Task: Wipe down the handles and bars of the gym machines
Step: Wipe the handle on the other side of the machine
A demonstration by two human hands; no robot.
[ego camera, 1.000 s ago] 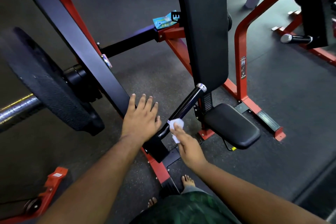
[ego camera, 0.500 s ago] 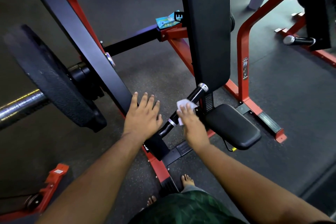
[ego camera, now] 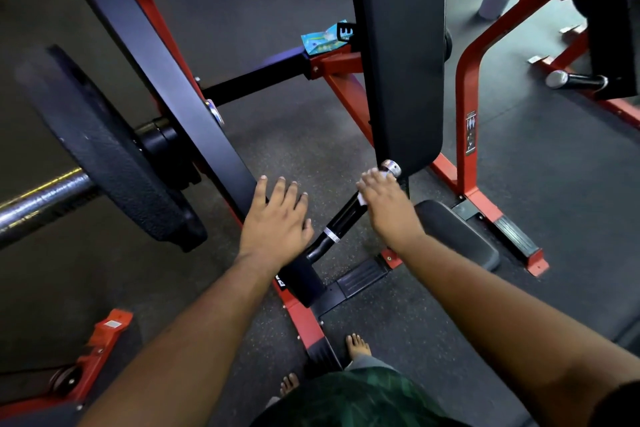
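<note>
Two hands: right (ego camera: 388, 204) with white cloth (ego camera: 362, 198) on glossy cylindrical handle (ego camera: 343, 218).

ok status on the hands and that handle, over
Left hand flat on the black arm, holding nothing. Right hand presses a white wipe on the handle, near its chrome end cap. Nothing in the way.

Black machine handle (ego camera: 341, 218), slanting up to the right from a black lever arm, ringed by a silver band low down and tipped by a silver end cap (ego camera: 391, 168) beside the back pad's lower edge. White wipe (ego camera: 362, 198), crumpled, pressed against the handle's upper part, mostly hidden.
</note>
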